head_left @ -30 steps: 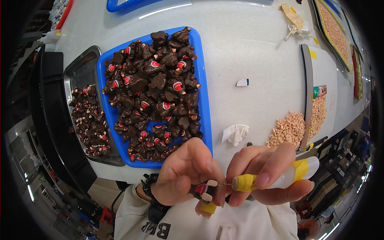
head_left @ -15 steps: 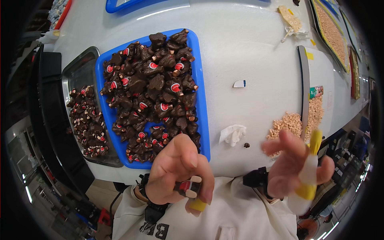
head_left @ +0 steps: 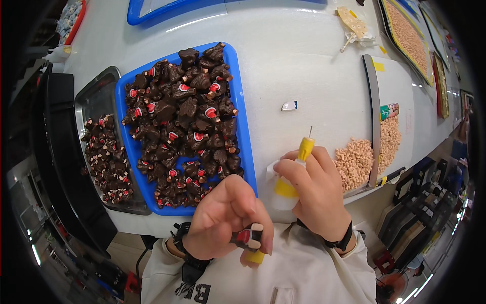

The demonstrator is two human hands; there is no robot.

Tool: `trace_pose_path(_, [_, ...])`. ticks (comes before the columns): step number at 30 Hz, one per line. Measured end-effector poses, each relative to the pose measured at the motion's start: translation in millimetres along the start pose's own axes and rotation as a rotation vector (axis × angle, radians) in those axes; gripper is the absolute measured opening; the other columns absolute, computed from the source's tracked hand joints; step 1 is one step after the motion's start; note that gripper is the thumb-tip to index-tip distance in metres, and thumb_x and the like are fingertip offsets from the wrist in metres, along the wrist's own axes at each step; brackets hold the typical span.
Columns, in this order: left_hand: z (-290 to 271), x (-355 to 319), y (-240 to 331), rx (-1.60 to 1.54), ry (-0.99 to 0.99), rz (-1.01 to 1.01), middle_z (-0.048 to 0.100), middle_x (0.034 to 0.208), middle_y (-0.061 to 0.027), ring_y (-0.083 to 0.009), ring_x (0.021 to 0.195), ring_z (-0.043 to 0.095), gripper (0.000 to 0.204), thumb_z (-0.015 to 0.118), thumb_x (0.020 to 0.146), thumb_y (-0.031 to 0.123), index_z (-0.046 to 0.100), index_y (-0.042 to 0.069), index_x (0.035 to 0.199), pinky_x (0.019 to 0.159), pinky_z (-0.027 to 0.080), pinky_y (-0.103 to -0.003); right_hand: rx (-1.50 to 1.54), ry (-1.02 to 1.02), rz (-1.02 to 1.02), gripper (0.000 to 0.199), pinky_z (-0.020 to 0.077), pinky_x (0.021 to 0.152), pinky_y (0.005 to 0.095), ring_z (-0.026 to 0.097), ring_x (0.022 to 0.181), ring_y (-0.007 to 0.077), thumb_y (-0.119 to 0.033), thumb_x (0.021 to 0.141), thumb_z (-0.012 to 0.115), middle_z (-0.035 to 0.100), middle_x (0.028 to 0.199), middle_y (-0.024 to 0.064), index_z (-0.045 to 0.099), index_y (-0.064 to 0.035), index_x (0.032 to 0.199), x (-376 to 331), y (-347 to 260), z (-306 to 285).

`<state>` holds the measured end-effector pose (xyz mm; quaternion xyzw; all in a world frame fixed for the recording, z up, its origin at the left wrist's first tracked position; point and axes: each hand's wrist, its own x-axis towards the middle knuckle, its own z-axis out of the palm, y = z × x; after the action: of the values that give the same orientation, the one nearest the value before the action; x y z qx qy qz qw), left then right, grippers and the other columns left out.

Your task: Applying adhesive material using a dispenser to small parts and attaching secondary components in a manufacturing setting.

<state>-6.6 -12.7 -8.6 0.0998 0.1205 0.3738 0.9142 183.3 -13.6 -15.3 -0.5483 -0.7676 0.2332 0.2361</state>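
Note:
My left hand is closed round a small dark brown figurine with a red patch and pale pieces at its end. Yellow tape wraps one of its fingertips. My right hand grips a white squeeze bottle banded with yellow tape. A thin metal needle rises from its yellow tip, pointing away from me. Beyond my left hand, a blue tray is heaped with similar brown figurines, several showing red-and-white patches. Beside my right hand lies a heap of small beige pieces.
A metal tray of brown figurines with pale parts stands left of the blue tray. A small white and blue piece lies mid-table. At right, a grey-edged board borders more beige pieces. Another blue tray is at the back.
My right hand has swung left with the bottle, its tip now pointing away from me. The crumpled tissue is now hidden. My left hand still holds the figurine; the view has shifted slightly.

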Motion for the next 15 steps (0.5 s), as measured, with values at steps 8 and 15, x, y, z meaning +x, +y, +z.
trace_pose_path(8, [5.6, 1.7, -0.2, 0.001, 0.046, -0.036, 0.056, 0.09, -0.0232, -0.0172, 0.063, 0.055, 0.037, 0.05, 0.09, 0.033, 0.033, 0.006, 0.108, 0.052, 0.045, -0.025, 0.579, 0.426, -0.006, 0.026, 0.0448, 0.054, 0.029, 0.056, 0.06, 0.0227, 0.004, 0.064, 0.064, 0.061, 0.082, 0.0154, 0.058, -0.0058, 0.088, -17.8, -22.6, -13.0])
trace_pose_path(15, [11.5, -3.2, -5.4, -0.018, 0.167, -0.071, 0.054, 0.086, -0.0119, -0.0142, 0.069, 0.054, 0.039, 0.057, 0.087, 0.025, 0.034, 0.004, 0.111, 0.055, 0.046, -0.024, 0.735, 0.285, -0.29, 0.025, 0.0487, 0.05, 0.0286, 0.056, 0.06, 0.0215, 0.009, 0.067, 0.061, 0.056, 0.093, 0.026, 0.056, 0.0031, 0.091, -0.5, -24.1, -20.7])
